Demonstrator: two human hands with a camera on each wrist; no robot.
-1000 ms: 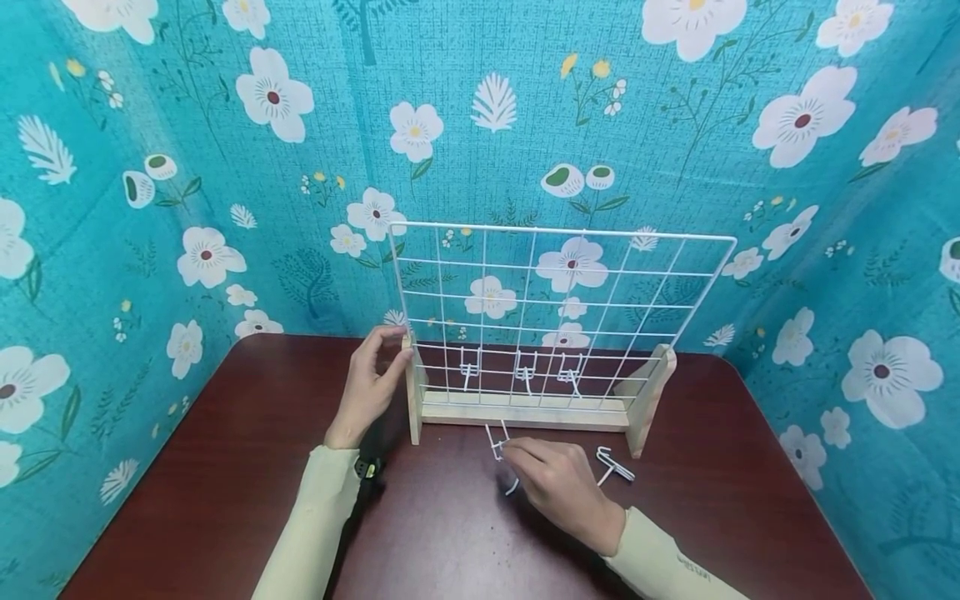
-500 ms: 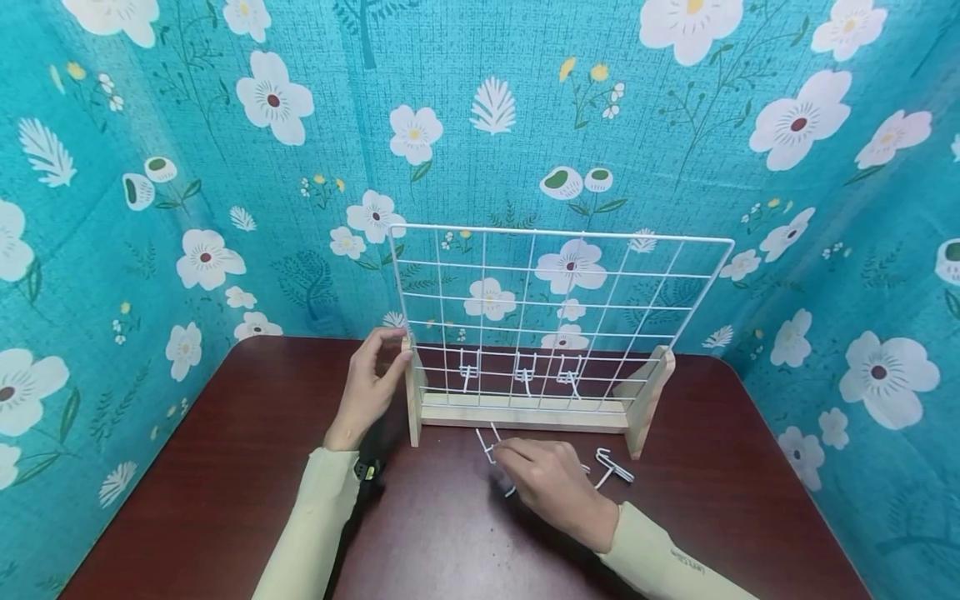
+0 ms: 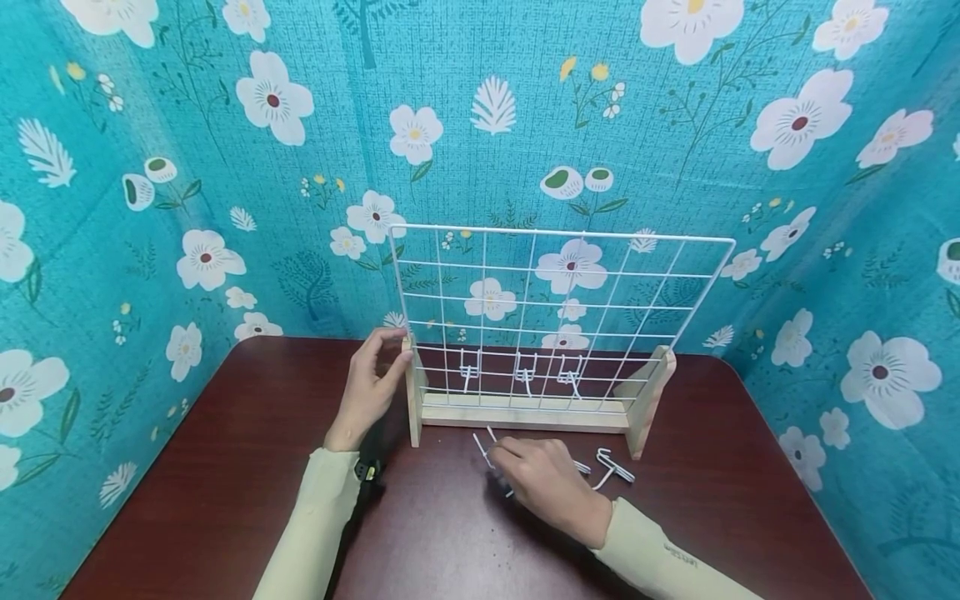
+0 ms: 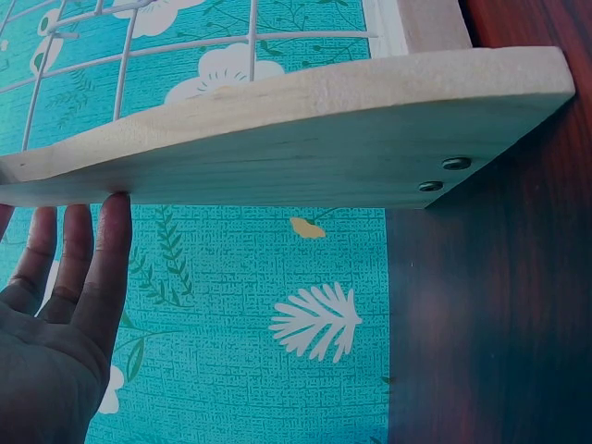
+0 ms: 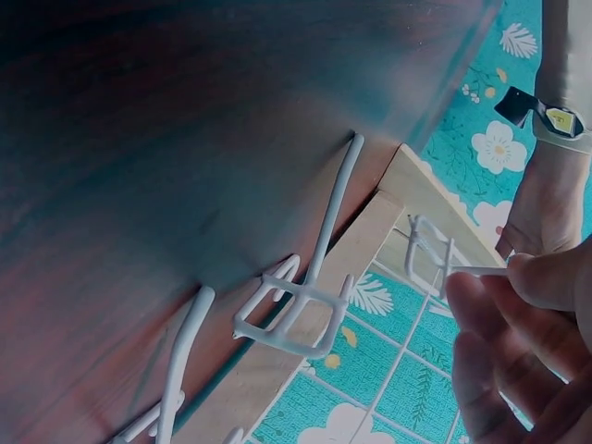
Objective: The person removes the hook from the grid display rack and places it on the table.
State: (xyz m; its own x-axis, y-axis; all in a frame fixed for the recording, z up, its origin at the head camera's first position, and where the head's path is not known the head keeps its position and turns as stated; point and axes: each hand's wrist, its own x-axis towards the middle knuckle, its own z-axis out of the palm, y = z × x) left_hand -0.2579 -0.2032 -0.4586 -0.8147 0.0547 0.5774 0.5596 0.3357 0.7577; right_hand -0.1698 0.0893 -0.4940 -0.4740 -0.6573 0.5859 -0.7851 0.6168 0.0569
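Note:
A white wire grid panel [image 3: 558, 287] stands in a pale wooden base [image 3: 525, 412]. My left hand [image 3: 367, 387] holds the base's left wooden upright [image 3: 413, 392] between thumb and fingers. In the left wrist view, several fingertips [image 4: 113, 208] touch the upright's edge. Just in front of the base, my right hand [image 3: 551, 479] pinches a white wire hook [image 3: 481, 447] between thumb and index finger. In the right wrist view, the held hook's square frame [image 5: 427, 254] points away from the fingertips. Three similar hooks [image 3: 525, 369] hang low on the grid.
Right of my right hand, a loose wire hook [image 3: 617, 467] lies on the dark red-brown table [image 3: 435, 533]. Another loose hook [image 3: 582, 467] is partly hidden behind that hand. A turquoise floral cloth [image 3: 315, 183] surrounds the table's back and sides.
My right hand has shifted slightly left with the hook, uncovering part of a loose hook behind it. My left hand stays on the upright.

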